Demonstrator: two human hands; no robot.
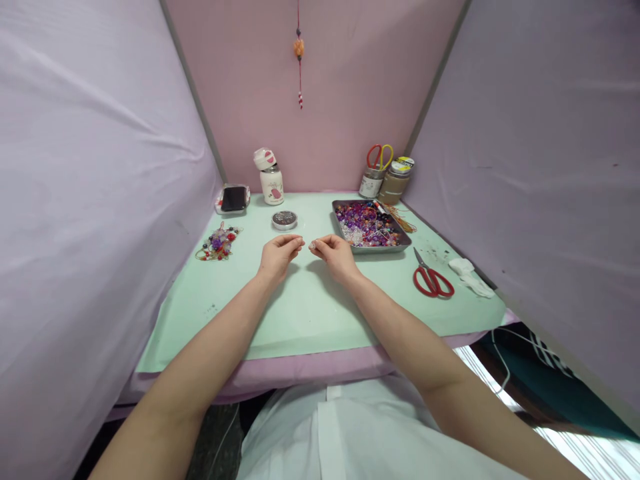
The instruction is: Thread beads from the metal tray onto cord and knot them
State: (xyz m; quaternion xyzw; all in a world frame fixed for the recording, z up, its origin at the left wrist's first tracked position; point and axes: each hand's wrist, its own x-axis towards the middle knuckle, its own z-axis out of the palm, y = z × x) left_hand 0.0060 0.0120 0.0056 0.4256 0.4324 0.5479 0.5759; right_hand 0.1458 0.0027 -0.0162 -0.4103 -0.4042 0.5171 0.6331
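Both hands hover over the pale green tabletop (310, 313), their fingertips facing each other a short gap apart. My left hand (280, 259) is closed in a pinch; whatever lies between its thumb and finger is too small to make out. Pinched in my right hand (337, 258) is a tiny pale, shiny piece that looks like a clear bead (313, 246). Just right of that hand stands a dark tray (383, 251) of purple, red and clear beads (364, 221). A round dish (285, 227) of small dark and silvery bits is behind my left hand.
Red-handled scissors (433, 281) and crumpled white tissue (471, 277) lie at right. Strung beads (220, 243) and a phone (235, 198) are at left. A white bottle (272, 185), a jar with scissors (371, 183) and a brown jar (395, 183) stand behind. A beaded cord (299, 50) hangs on the back wall.
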